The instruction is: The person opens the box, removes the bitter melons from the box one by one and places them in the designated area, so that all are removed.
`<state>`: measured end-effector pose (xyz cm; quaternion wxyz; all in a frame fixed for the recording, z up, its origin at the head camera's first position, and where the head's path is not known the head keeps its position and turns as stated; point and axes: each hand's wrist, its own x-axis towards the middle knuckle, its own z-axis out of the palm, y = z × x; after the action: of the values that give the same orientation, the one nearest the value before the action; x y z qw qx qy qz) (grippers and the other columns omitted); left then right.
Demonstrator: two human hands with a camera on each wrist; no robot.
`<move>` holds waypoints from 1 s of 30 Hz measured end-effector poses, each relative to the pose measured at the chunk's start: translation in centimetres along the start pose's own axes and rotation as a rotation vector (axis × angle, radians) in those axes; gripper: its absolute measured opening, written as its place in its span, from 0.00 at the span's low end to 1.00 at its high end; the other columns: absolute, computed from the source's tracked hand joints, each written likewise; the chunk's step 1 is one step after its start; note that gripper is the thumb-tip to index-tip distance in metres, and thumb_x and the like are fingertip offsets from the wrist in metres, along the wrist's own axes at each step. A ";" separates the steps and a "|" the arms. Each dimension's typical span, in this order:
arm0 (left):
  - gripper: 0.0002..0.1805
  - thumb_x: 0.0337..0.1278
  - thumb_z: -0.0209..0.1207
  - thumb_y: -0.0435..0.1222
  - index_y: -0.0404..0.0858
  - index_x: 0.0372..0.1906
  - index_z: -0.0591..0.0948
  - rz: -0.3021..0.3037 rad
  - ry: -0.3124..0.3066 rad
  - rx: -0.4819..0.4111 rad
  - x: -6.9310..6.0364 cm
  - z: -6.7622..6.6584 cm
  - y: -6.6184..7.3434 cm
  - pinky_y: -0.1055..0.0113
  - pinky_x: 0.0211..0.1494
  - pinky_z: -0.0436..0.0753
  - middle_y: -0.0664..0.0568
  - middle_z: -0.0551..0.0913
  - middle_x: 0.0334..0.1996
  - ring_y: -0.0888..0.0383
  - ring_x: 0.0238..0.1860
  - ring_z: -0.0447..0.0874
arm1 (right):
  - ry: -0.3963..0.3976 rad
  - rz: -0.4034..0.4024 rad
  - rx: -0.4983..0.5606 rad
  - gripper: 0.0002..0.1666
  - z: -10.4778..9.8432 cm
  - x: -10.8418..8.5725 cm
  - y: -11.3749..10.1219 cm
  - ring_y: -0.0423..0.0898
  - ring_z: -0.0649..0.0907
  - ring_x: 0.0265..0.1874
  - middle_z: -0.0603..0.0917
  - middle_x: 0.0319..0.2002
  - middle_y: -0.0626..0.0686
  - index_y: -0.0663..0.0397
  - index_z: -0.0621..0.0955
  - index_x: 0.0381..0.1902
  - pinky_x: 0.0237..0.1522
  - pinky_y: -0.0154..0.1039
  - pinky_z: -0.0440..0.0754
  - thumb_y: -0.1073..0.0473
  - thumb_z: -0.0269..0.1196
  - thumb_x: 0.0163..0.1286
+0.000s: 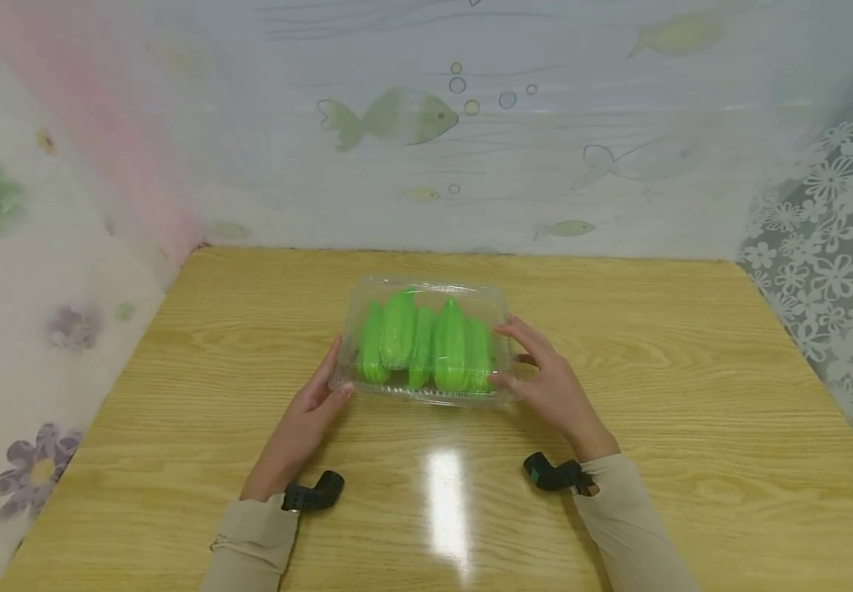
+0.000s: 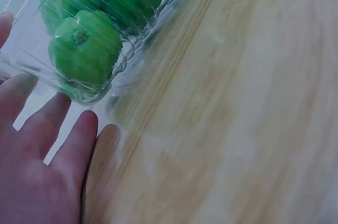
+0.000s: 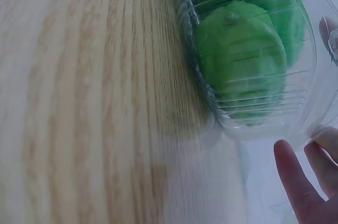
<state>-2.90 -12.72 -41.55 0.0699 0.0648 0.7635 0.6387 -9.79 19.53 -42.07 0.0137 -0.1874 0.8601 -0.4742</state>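
A clear plastic clamshell box [image 1: 429, 399] is at the middle of the table, its lid down. Several plump, pale-green, ribbed vegetables [image 1: 451, 345] lie side by side inside it; their rounded ends show through the wall in both wrist views. My left hand [image 1: 306, 419] holds the box's left end, thumb at the near corner and fingers along the side. At the right end my right hand [image 1: 555, 390] grips the rim between thumb and fingers. Whether the box touches the table or is slightly raised, I cannot tell.
The wood-grain table [image 1: 693, 395] extends on every side of the box. Behind it stands a wall [image 1: 263, 164] with painted fish, and flowered walls flank it. A black wrist camera [image 1: 315, 491] sits on the left wrist, another [image 1: 555, 474] on the right.
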 end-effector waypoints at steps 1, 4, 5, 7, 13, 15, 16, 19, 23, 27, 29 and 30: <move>0.33 0.66 0.44 0.39 0.53 0.70 0.44 0.004 0.001 0.000 0.0 0.0 0.0 0.58 0.66 0.41 0.61 0.39 0.69 0.63 0.67 0.35 | 0.002 0.005 0.001 0.36 0.0 0.0 0.0 0.48 0.72 0.54 0.56 0.66 0.39 0.33 0.68 0.58 0.46 0.43 0.73 0.47 0.68 0.50; 0.32 0.66 0.44 0.38 0.52 0.70 0.45 0.012 0.009 0.003 0.1 0.0 -0.1 0.59 0.66 0.42 0.61 0.40 0.69 0.63 0.67 0.36 | 0.006 0.016 0.006 0.37 0.0 0.0 0.0 0.48 0.73 0.52 0.56 0.66 0.38 0.33 0.68 0.58 0.46 0.43 0.73 0.46 0.68 0.50; 0.31 0.66 0.43 0.38 0.52 0.70 0.45 0.014 0.013 0.004 0.1 0.0 -0.1 0.58 0.66 0.42 0.61 0.40 0.69 0.62 0.67 0.36 | 0.004 0.017 0.006 0.37 0.0 0.0 0.0 0.48 0.73 0.52 0.56 0.66 0.38 0.33 0.68 0.58 0.46 0.43 0.73 0.46 0.68 0.49; 0.31 0.66 0.43 0.38 0.51 0.70 0.46 0.019 0.020 0.007 0.1 0.0 -0.2 0.58 0.66 0.42 0.60 0.41 0.69 0.62 0.67 0.37 | -0.004 0.011 0.002 0.37 0.0 0.0 0.1 0.48 0.73 0.52 0.55 0.66 0.39 0.34 0.68 0.59 0.47 0.44 0.73 0.45 0.68 0.50; 0.24 0.68 0.40 0.39 0.46 0.67 0.56 0.043 0.097 0.057 0.0 -0.1 -0.4 0.69 0.63 0.53 0.59 0.53 0.67 0.62 0.66 0.47 | 0.001 0.007 -0.011 0.36 -0.7 0.0 0.1 0.49 0.71 0.54 0.57 0.66 0.41 0.35 0.69 0.58 0.47 0.45 0.72 0.47 0.67 0.51; 0.23 0.68 0.40 0.39 0.44 0.66 0.59 0.056 0.114 0.078 0.0 -0.1 -0.4 0.74 0.60 0.58 0.58 0.56 0.66 0.61 0.66 0.50 | 0.002 0.000 -0.017 0.35 -0.9 0.1 0.0 0.49 0.71 0.54 0.57 0.66 0.42 0.37 0.69 0.58 0.47 0.45 0.73 0.47 0.67 0.51; 0.23 0.68 0.40 0.39 0.43 0.66 0.59 0.062 0.112 0.083 0.0 -0.1 -0.4 0.75 0.59 0.59 0.58 0.56 0.66 0.61 0.66 0.50 | -0.002 -0.002 -0.025 0.35 -1.0 0.1 0.0 0.50 0.72 0.53 0.57 0.66 0.42 0.38 0.69 0.59 0.46 0.45 0.73 0.47 0.67 0.51; 0.24 0.68 0.41 0.39 0.44 0.67 0.58 0.063 0.107 0.083 0.1 -0.1 -0.3 0.77 0.59 0.58 0.58 0.55 0.66 0.61 0.66 0.50 | -0.008 -0.015 -0.037 0.36 -1.0 0.1 -0.2 0.49 0.70 0.55 0.56 0.66 0.43 0.41 0.69 0.59 0.46 0.43 0.73 0.48 0.67 0.52; 0.24 0.67 0.43 0.39 0.43 0.66 0.60 0.071 0.133 0.058 0.2 -0.2 -0.4 0.77 0.59 0.59 0.56 0.58 0.65 0.60 0.65 0.53 | -0.008 -0.024 -0.031 0.35 -0.9 0.2 -0.5 0.48 0.62 0.61 0.56 0.67 0.47 0.46 0.69 0.59 0.49 0.44 0.72 0.54 0.68 0.52; 0.24 0.65 0.45 0.37 0.39 0.65 0.62 0.096 0.152 0.007 0.3 -0.2 -0.5 0.75 0.56 0.65 0.49 0.61 0.64 0.55 0.62 0.59 | -0.014 -0.028 -0.026 0.34 -1.1 -0.1 -2.3 0.53 0.62 0.61 0.56 0.66 0.54 0.52 0.68 0.59 0.50 0.48 0.70 0.59 0.67 0.53; 0.24 0.65 0.45 0.36 0.38 0.65 0.61 0.101 0.153 -0.007 0.3 -0.3 -0.6 0.75 0.54 0.67 0.47 0.62 0.63 0.53 0.61 0.61 | -0.016 -0.038 -0.030 0.34 -1.2 -0.3 -3.2 0.55 0.64 0.59 0.56 0.66 0.57 0.55 0.68 0.58 0.50 0.49 0.70 0.61 0.67 0.53; 0.24 0.65 0.46 0.36 0.39 0.65 0.62 0.095 0.156 -0.010 0.3 -0.3 -0.6 0.75 0.53 0.67 0.47 0.62 0.63 0.53 0.60 0.62 | -0.018 -0.050 -0.036 0.33 -1.3 -0.3 -3.6 0.57 0.66 0.58 0.57 0.65 0.59 0.57 0.68 0.58 0.50 0.49 0.70 0.62 0.66 0.53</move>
<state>-3.24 -13.01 -42.10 -0.0199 0.0508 0.7595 0.6482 -8.62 18.96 -38.51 0.0059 -0.2134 0.8633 -0.4572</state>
